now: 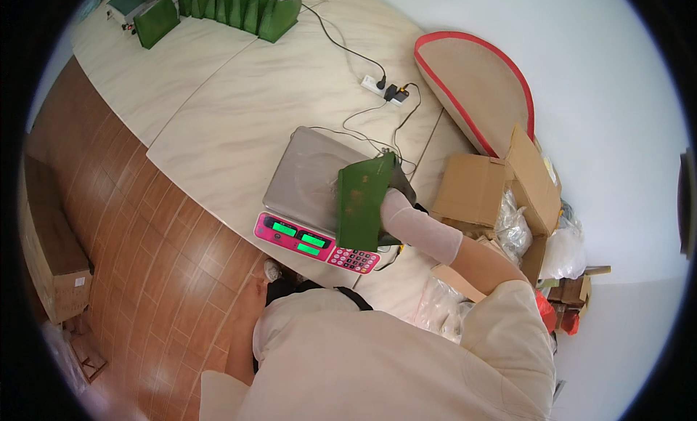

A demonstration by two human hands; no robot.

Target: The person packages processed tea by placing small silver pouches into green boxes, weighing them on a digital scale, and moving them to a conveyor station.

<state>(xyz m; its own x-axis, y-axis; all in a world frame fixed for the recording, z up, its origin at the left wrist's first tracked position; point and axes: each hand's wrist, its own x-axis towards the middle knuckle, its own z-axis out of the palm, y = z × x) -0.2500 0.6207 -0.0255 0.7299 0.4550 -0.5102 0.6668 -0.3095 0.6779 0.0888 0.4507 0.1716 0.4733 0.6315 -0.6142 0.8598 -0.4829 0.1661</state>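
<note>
My right hand [396,213], in a white knit glove, reaches to the open side of a green bin [364,203]. The bin's wall hides my fingers, so I cannot tell whether they grip it or something inside. The bin is over the right part of the steel weighing plate [307,167] of a pink digital scale [291,236] and covers some of its front panel. Green displays [313,240] on the scale are lit. My left arm [239,339] hangs beside my body; its hand blends with the floor and cannot be made out clearly.
Several green bins [277,18] stand in a row at the table's far end. A power strip [375,86] with cords lies behind the scale. At the right are an open cardboard box [471,189] with plastic bags [512,225] and a red-edged beige oval piece [479,83] against the wall.
</note>
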